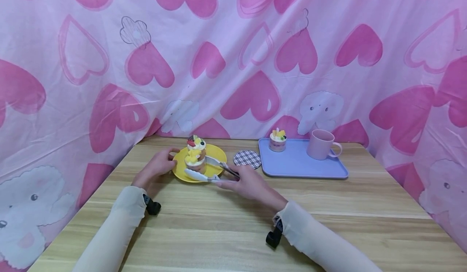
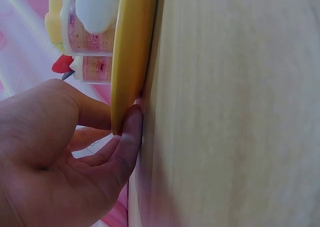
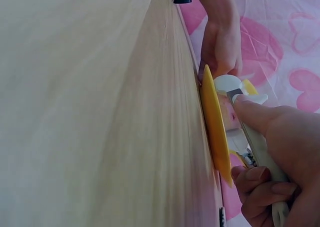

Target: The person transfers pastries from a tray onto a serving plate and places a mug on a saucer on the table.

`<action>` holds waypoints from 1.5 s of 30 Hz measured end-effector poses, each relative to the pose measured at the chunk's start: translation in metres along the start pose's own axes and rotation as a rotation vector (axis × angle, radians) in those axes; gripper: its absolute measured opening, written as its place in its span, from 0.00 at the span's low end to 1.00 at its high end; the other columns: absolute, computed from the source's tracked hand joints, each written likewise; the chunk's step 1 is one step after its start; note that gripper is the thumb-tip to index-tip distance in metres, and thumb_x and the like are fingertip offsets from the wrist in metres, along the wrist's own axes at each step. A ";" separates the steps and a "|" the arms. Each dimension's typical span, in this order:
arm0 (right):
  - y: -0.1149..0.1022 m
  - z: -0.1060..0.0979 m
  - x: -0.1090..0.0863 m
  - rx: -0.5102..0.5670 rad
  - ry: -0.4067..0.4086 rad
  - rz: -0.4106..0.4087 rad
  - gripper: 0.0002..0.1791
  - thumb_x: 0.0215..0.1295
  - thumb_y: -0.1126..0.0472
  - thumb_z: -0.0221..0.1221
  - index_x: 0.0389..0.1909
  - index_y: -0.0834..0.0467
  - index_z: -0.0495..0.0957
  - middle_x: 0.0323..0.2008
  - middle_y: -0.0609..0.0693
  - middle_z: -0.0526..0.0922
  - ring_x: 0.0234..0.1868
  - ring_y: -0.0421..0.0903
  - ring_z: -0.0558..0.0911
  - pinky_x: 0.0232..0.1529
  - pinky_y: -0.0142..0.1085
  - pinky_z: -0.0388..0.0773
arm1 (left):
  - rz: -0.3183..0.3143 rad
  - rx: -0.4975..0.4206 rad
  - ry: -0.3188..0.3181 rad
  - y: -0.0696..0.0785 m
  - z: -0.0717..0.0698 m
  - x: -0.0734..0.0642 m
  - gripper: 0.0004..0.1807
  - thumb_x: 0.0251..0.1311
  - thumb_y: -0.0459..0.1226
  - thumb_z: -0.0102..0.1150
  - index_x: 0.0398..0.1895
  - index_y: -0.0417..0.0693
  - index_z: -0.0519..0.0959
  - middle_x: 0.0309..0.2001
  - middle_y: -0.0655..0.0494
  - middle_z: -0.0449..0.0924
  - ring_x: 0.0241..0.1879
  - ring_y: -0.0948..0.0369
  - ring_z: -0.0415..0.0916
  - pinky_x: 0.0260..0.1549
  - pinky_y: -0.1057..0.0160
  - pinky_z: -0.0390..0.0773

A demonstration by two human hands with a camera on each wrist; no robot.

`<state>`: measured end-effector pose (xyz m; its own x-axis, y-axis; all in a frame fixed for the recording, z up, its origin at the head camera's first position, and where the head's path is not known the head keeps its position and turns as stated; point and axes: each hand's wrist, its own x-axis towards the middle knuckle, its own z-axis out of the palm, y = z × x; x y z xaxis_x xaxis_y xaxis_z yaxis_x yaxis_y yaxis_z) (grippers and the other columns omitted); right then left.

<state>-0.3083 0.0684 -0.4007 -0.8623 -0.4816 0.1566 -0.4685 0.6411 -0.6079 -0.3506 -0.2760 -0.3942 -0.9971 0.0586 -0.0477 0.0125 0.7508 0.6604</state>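
Observation:
At the rim of the yellow plate [image 1: 217, 152], my left hand [image 1: 159, 163] pinches the edge; in the left wrist view its fingers [image 2: 131, 132] lie on both sides of the rim. Two small dessert cups stand on that plate. The front dessert cup [image 1: 196, 165] has yellow topping, and the rear one [image 1: 197, 144] carries a strawberry and cream. My right hand [image 1: 251, 183] grips tongs [image 1: 197, 176] whose white tips spread on either side of the front cup. In the right wrist view, fingers curl round the tongs' handle [image 3: 260, 152].
A round checked coaster [image 1: 247, 159] lies right of the plate. Further right, a blue tray [image 1: 303, 170] bears a pink mug [image 1: 320, 145] and another dessert cup [image 1: 277, 141]. A pink heart-print curtain [image 1: 251, 97] hangs behind the wooden table [image 1: 219, 231].

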 end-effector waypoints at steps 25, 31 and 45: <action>0.015 -0.021 -0.028 -0.028 0.043 -0.048 0.31 0.71 0.40 0.69 0.71 0.48 0.80 0.52 0.50 0.92 0.18 0.37 0.62 0.20 0.32 0.70 | -0.006 0.028 0.010 -0.001 0.000 0.003 0.32 0.74 0.32 0.52 0.80 0.37 0.64 0.66 0.28 0.76 0.60 0.42 0.79 0.58 0.48 0.84; 0.016 -0.022 -0.029 -0.028 0.053 -0.020 0.30 0.71 0.40 0.69 0.70 0.45 0.81 0.40 0.46 0.90 0.22 0.38 0.68 0.23 0.33 0.71 | -0.001 0.022 0.007 0.000 0.000 0.003 0.32 0.73 0.32 0.52 0.80 0.37 0.65 0.66 0.28 0.77 0.58 0.43 0.79 0.55 0.51 0.84; 0.029 -0.034 -0.029 0.028 0.077 0.115 0.45 0.61 0.32 0.74 0.73 0.53 0.79 0.25 0.46 0.71 0.25 0.43 0.70 0.22 0.31 0.65 | -0.020 -0.004 -0.007 -0.003 0.000 0.006 0.32 0.74 0.33 0.53 0.80 0.40 0.65 0.66 0.30 0.76 0.59 0.44 0.79 0.53 0.53 0.84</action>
<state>-0.3033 0.1219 -0.3964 -0.9228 -0.3578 0.1430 -0.3608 0.6722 -0.6465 -0.3566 -0.2785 -0.3966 -0.9967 0.0485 -0.0658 -0.0073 0.7492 0.6622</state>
